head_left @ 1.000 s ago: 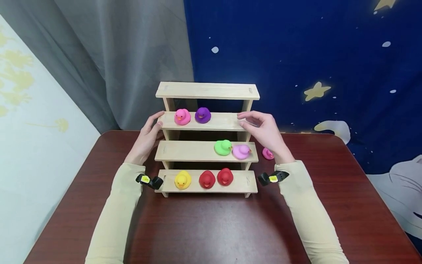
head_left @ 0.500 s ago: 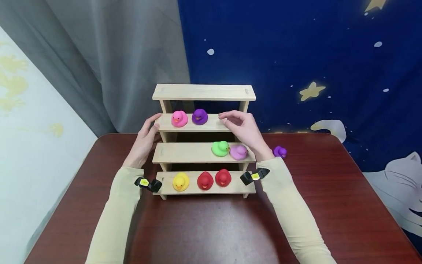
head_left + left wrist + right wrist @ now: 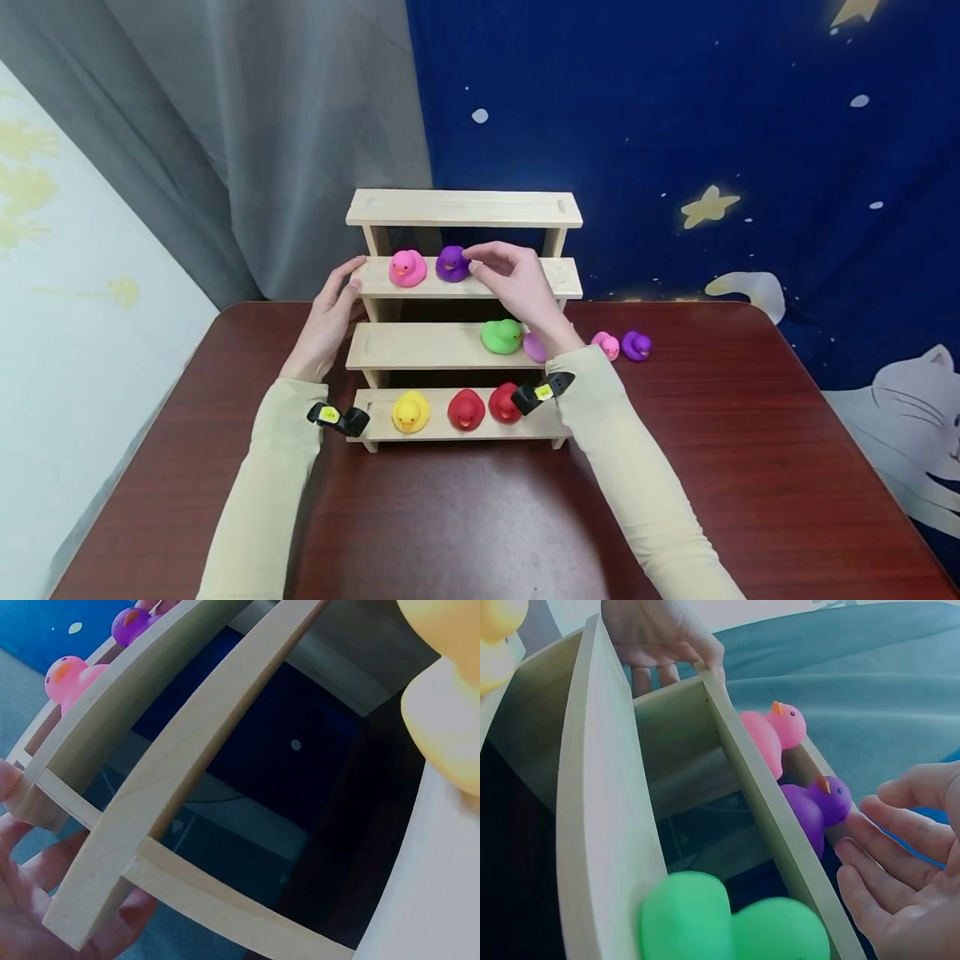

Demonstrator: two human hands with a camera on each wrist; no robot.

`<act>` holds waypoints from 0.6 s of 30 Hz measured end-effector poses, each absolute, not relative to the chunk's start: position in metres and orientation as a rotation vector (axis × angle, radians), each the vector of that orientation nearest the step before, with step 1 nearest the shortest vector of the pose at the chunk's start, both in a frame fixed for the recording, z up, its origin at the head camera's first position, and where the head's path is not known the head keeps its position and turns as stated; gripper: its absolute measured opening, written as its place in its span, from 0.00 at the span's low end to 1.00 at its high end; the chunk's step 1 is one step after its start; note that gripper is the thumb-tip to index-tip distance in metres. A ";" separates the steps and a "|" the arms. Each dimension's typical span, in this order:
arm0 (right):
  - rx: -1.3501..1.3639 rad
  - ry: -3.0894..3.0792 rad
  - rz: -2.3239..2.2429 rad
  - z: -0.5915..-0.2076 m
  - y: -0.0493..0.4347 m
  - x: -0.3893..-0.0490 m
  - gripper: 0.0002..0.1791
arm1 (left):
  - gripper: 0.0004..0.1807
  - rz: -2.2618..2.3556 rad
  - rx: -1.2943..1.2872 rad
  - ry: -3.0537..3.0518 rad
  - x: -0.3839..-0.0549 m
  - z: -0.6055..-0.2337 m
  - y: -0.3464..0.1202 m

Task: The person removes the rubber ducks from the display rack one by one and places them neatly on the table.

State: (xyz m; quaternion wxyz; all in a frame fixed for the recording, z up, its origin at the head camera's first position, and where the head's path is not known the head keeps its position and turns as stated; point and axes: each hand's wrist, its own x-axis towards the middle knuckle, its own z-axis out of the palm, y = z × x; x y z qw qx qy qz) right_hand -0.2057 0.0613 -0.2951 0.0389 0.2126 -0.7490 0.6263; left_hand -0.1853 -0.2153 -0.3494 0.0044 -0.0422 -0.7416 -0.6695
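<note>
A wooden tiered shelf (image 3: 420, 346) stands on the table. On its second tier from the top sit a pink rubber duck (image 3: 407, 268) and a purple rubber duck (image 3: 451, 264). My left hand (image 3: 324, 321) grips the left end of that tier, thumb in front and fingers toward the back. Just right of the purple duck is my right hand (image 3: 517, 283), its fingers loosely bent. In the right wrist view, these fingers (image 3: 889, 859) lie close beside the purple duck with nothing between them and the thumb; whether they touch it I cannot tell.
The tier below bears a green duck (image 3: 501, 337) and a lilac duck (image 3: 535, 347), partly hidden by my right wrist. A yellow duck (image 3: 410, 412) and two red ducks (image 3: 466, 409) occupy the bottom tier. Small pink (image 3: 606, 346) and purple ducks (image 3: 636, 346) lie on the table to the right.
My right hand has moved left along the second tier, from its right end to beside the purple duck. My left hand stays at the left end. The view has shifted slightly.
</note>
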 end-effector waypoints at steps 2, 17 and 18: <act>0.645 -2.294 1.931 -0.294 0.058 -0.207 0.13 | 0.26 -2.096 -0.139 -2.323 -0.186 -0.350 -0.215; 0.615 -2.337 1.902 -0.291 0.040 -0.221 0.18 | 0.26 -2.091 -0.132 -2.325 -0.185 -0.350 -0.215; 0.608 -2.340 1.890 -0.292 0.038 -0.222 0.18 | 0.26 -2.094 -0.133 -2.322 -0.185 -0.350 -0.215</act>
